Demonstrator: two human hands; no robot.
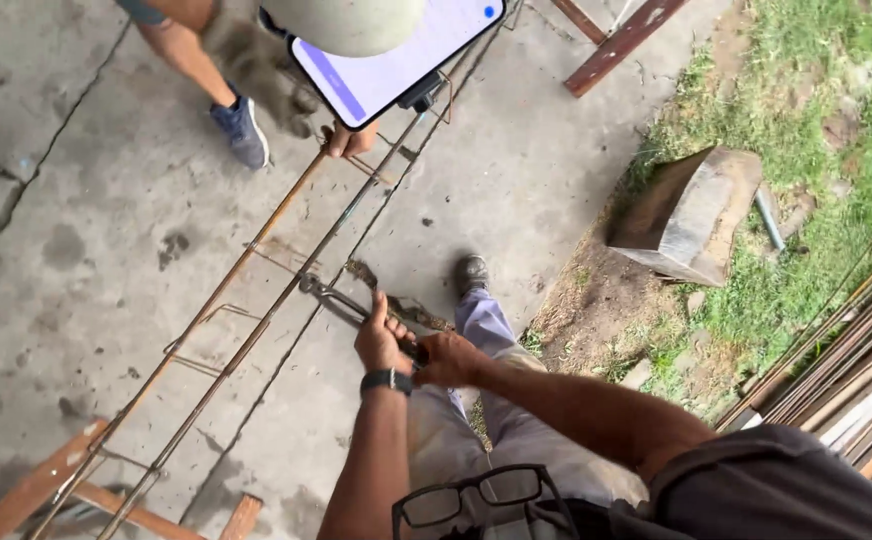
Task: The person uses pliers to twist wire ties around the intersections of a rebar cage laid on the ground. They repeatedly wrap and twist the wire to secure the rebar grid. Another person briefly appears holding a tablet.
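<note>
Pliers point(341, 298) are held in both hands: the left hand point(381, 340) and right hand point(446, 358) wrap their fingers tight around the handles. Past the fingers, the tip bites a long metal rod point(246, 345). Another person's hand point(351, 140) holds the rods farther up.

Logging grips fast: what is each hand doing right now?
Left hand: closed on the handles of the pincers that bite at the rebar cage.
Right hand: closed on the same handles, nearer the person.

Black wristwatch point(388, 381), dark short sleeves, grey trousers point(501, 420)
</note>
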